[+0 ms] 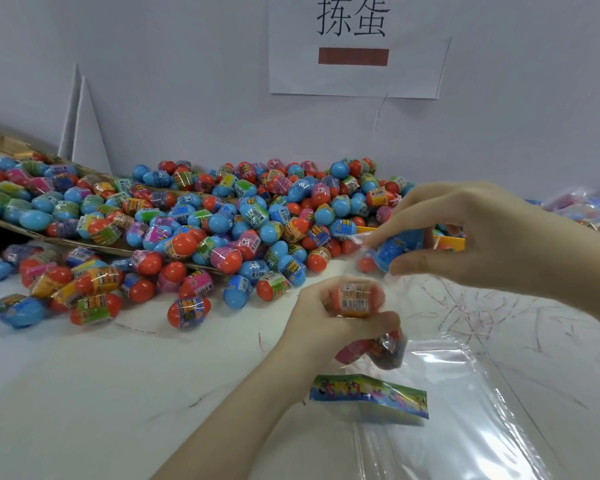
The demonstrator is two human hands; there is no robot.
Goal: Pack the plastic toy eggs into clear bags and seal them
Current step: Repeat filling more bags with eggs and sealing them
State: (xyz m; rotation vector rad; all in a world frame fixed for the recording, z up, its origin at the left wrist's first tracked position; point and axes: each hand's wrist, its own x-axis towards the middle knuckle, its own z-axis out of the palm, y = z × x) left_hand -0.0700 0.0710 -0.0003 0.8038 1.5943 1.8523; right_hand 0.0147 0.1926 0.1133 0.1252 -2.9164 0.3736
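1. Centrally, the left hand [326, 317] curled its fingers around an orange egg [357, 297], with a second wrapped egg [381, 349] seemingly pinched beneath it; blur hid the exact grip.
2. The right hand [465, 233] pinched a blue egg [400, 249] between thumb and fingertips, just above the clear bags [482, 393] lying flat on the table [84, 375].
3. A printed card [368, 398] lay at a bag's mouth.
4. Risk: the loaded left hand could drop one egg, since two round shells share one grip.
5. Risk: slippery film might shift or close as eggs enter, sending them rolling toward the loose pile [222, 216].
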